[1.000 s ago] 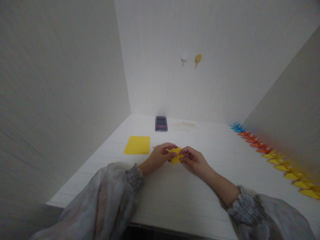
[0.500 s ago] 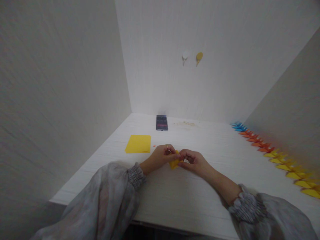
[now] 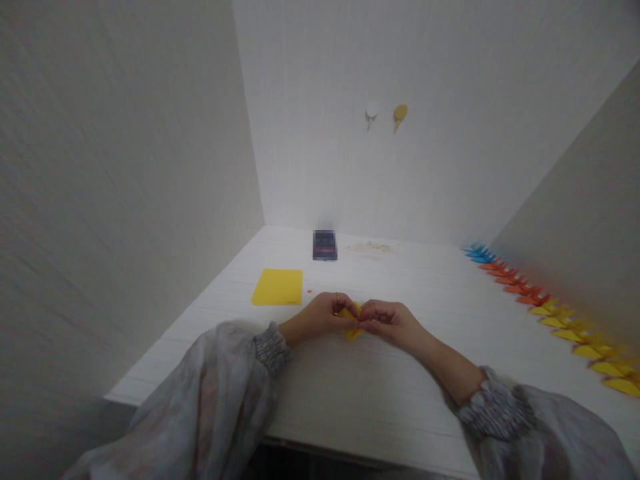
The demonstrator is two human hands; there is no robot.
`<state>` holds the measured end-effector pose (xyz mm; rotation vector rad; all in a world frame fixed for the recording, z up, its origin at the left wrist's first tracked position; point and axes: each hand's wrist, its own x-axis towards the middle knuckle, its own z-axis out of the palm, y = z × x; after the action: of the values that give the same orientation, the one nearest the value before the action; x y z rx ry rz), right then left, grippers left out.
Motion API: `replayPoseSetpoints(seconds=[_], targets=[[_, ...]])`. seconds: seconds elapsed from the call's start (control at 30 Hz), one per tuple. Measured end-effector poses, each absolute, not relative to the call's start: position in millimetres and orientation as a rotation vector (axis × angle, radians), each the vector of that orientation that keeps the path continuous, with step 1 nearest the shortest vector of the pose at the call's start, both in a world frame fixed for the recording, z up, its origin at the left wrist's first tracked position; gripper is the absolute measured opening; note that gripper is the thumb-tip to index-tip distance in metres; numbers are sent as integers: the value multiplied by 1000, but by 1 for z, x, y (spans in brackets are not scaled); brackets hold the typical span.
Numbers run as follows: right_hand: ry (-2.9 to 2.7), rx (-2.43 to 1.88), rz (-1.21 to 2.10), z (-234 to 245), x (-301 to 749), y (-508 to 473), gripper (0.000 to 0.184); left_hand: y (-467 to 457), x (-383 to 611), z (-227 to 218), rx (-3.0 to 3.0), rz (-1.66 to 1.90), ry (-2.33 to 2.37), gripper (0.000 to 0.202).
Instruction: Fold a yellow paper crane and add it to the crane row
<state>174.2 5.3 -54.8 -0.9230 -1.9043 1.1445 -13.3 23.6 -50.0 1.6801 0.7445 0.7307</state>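
Observation:
Between my two hands is a small folded piece of yellow origami paper (image 3: 353, 331), partly covered by my fingers. My left hand (image 3: 327, 313) pinches it from the left, with a ring showing on one finger. From the right, my right hand (image 3: 387, 315) grips its other side between thumb and fingertips. The fingertips of both hands nearly meet over the paper. Left of my left hand, a stack of square yellow paper (image 3: 277, 287) lies flat on the white table (image 3: 380, 400).
A row of folded paper cranes, blue (image 3: 480, 254), orange (image 3: 515, 280) and yellow (image 3: 595, 343), runs along the right wall. At the back lies a dark phone-like device (image 3: 325, 245), its screen blurred. Two hooks (image 3: 400, 113) hang on the back wall. An orange scrap (image 3: 309, 291) lies near the stack.
My right hand's thumb and fingers have come closer together on the yellow paper, and both hands' fingertips are nearer each other. The paper has turned slightly between them.

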Motion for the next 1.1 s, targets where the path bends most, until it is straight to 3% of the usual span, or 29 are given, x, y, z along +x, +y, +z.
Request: replayPoseSetpoints(seconds=[0.57, 0.9, 1.1], targets=[[-1679, -818, 1416, -50, 187, 3, 12, 18, -18, -44, 1264, 705, 580, 30], [-2076, -790, 765, -46, 183, 1, 4, 19, -18, -45, 1245, 676, 653, 26], [-2186, -835, 795, -44, 179, -3, 8, 20, -15, -49, 1268, 611, 700, 27]])
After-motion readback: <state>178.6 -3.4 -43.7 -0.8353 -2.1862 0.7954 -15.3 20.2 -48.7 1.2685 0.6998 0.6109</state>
